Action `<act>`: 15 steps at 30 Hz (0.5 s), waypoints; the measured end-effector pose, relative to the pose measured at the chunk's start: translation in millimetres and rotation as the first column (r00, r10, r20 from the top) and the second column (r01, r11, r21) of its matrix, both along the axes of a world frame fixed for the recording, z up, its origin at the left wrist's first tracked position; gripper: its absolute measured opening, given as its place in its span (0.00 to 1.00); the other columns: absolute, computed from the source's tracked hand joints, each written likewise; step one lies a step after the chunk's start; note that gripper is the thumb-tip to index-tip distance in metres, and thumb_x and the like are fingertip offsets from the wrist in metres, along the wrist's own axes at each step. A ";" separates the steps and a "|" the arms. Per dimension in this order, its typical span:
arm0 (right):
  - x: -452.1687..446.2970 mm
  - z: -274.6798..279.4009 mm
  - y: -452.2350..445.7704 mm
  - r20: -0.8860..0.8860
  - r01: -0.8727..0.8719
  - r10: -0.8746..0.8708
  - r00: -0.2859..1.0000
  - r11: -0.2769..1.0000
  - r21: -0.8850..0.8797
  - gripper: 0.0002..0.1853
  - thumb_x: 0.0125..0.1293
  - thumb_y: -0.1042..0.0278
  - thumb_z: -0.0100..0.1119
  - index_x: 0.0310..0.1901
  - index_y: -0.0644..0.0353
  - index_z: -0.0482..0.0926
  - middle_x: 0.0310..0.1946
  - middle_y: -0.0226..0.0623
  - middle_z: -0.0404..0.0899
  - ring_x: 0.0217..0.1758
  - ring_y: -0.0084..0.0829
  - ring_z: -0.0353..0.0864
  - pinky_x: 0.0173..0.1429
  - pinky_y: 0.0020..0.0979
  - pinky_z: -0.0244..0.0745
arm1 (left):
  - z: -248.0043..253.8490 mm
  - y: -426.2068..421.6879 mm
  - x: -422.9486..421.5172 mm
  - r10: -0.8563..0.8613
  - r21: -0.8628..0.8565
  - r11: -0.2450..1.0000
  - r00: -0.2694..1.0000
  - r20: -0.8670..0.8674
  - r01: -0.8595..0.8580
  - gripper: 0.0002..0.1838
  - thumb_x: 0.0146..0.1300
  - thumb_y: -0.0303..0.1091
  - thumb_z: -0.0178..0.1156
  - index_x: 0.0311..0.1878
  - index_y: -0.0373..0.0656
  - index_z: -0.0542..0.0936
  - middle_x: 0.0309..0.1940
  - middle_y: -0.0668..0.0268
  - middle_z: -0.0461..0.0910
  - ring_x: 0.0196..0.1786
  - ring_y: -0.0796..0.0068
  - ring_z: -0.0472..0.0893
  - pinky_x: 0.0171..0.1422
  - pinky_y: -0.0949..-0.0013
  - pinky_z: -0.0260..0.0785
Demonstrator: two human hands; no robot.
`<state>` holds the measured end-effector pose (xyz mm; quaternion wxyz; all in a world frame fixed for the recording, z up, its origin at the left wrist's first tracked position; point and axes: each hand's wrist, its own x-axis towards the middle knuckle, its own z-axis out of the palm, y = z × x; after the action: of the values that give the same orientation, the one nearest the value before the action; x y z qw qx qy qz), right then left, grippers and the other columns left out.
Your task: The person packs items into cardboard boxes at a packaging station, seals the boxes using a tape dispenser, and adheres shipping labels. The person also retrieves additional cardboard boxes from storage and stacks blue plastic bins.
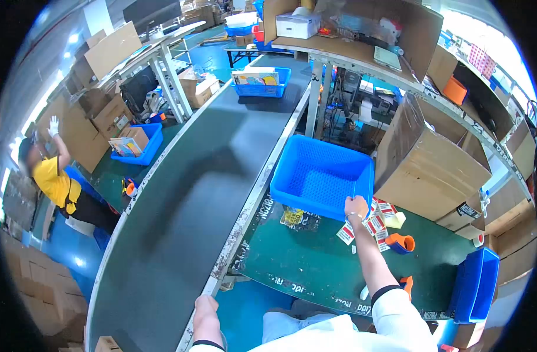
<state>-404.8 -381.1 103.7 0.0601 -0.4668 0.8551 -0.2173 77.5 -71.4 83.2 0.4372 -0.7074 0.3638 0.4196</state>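
My right hand (356, 207) is closed around the near rim of a blue plastic basket (321, 176) with nothing in it. The basket sits on the green worktable (298, 258) beside the conveyor belt. My left hand (205, 306) is curled closed at the conveyor's pale side rail (224, 264), low in the view. Red-and-white printed labels (375, 226) lie by my right forearm. An orange and blue tape dispenser (400, 243) is just right of them.
A basket of books (259, 82) stands far up the dark belt (180, 234). Large cardboard box (430, 164) and upright blue bins (475, 286) flank the table's right side. Across the belt, a person in a yellow shirt (56, 179) raises a gloved hand near another loaded basket (140, 146).
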 end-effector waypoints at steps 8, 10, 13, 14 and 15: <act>1.0 2.0 0.0 0.006 0.009 -0.009 1.000 1.000 0.004 0.19 0.55 0.56 0.53 0.30 0.65 0.83 0.32 0.56 0.82 0.37 0.53 0.82 0.46 0.47 0.76 | 12.7 -1.5 -4.8 0.132 -0.014 0.991 0.991 0.024 -0.132 0.17 0.64 0.37 0.44 0.46 0.50 0.82 0.53 0.65 0.79 0.58 0.71 0.76 0.62 0.64 0.66; 1.2 1.9 0.1 0.004 0.011 -0.011 1.000 1.000 0.000 0.18 0.55 0.56 0.52 0.30 0.65 0.83 0.32 0.55 0.82 0.37 0.53 0.83 0.46 0.47 0.76 | -9.8 -0.2 8.5 0.098 0.117 0.989 0.995 -0.024 -0.095 0.17 0.63 0.38 0.44 0.47 0.52 0.82 0.55 0.67 0.78 0.60 0.72 0.75 0.64 0.64 0.64; 1.4 3.3 0.3 0.001 0.007 -0.007 1.000 1.000 -0.001 0.18 0.55 0.56 0.52 0.30 0.65 0.83 0.31 0.55 0.82 0.37 0.53 0.83 0.45 0.47 0.77 | -85.5 11.5 48.6 -0.072 0.222 0.970 0.988 -0.138 0.101 0.17 0.63 0.39 0.45 0.49 0.54 0.82 0.57 0.69 0.77 0.60 0.72 0.74 0.65 0.64 0.63; 0.9 2.5 0.1 -0.001 0.005 -0.005 1.000 1.000 -0.003 0.18 0.55 0.56 0.52 0.30 0.64 0.83 0.31 0.55 0.82 0.37 0.53 0.83 0.45 0.48 0.77 | -90.4 12.4 50.7 -0.088 0.223 0.968 0.986 -0.143 0.119 0.17 0.64 0.39 0.46 0.50 0.54 0.82 0.57 0.69 0.77 0.60 0.72 0.74 0.65 0.64 0.63; 0.7 1.7 -0.1 -0.004 0.003 -0.003 1.000 1.000 -0.005 0.18 0.55 0.56 0.52 0.30 0.64 0.83 0.31 0.55 0.82 0.37 0.53 0.83 0.45 0.48 0.77 | -90.2 12.1 50.5 -0.105 0.224 0.965 0.983 -0.149 0.137 0.17 0.64 0.39 0.46 0.50 0.55 0.81 0.58 0.70 0.77 0.61 0.71 0.74 0.65 0.64 0.63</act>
<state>-404.1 -381.1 105.4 0.0571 -0.4662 0.8554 -0.2185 128.1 -59.3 -7.0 0.5161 -0.5974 0.3836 0.4791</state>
